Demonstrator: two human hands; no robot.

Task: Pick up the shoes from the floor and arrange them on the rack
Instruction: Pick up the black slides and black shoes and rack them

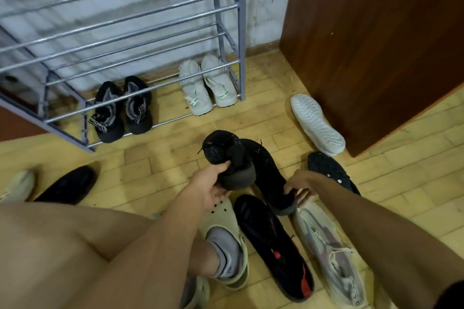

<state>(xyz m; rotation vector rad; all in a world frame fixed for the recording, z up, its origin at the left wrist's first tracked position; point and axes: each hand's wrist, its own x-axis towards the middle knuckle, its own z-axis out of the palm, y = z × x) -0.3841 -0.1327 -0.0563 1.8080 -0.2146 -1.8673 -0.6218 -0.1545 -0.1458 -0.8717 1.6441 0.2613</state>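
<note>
Fingers (pixel 224 165) of the left hand (pixel 210 187) are curled round the heel end of a black sneaker (pixel 226 155), lifting it clear of the floor (pixel 155 168) with its toe pointing toward the rack (pixel 120 32). Over on the other side the right hand (pixel 300 184) is closed on the heel of a second black sneaker (pixel 270 173), which looks like its mate; whether that one has fully left the floor I cannot tell, since its toe is partly hidden behind the raised shoe.

So the step in hand is the pick-up of a black pair, both shoes gripped and neither yet placed. On the rack's lowest rail sit a black-and-grey pair (pixel 123 108) at the left and a white pair (pixel 207 85) at the right, with a gap between them; the rails above look bare.

Next, I judge, both shoes must be carried forward and set side by side, either into that gap or on a higher rail, soles resting across two bars so they do not slip through.

Plenty remains on the floor: a white shoe lying sole-up (pixel 317 124) by the wooden door (pixel 376 45), a dark shoe (pixel 331 170) beyond the right wrist, a black-and-red shoe (pixel 273 246), a grey-and-pink sneaker (pixel 331 253), and a black shoe (pixel 69 184) at the left
</note>
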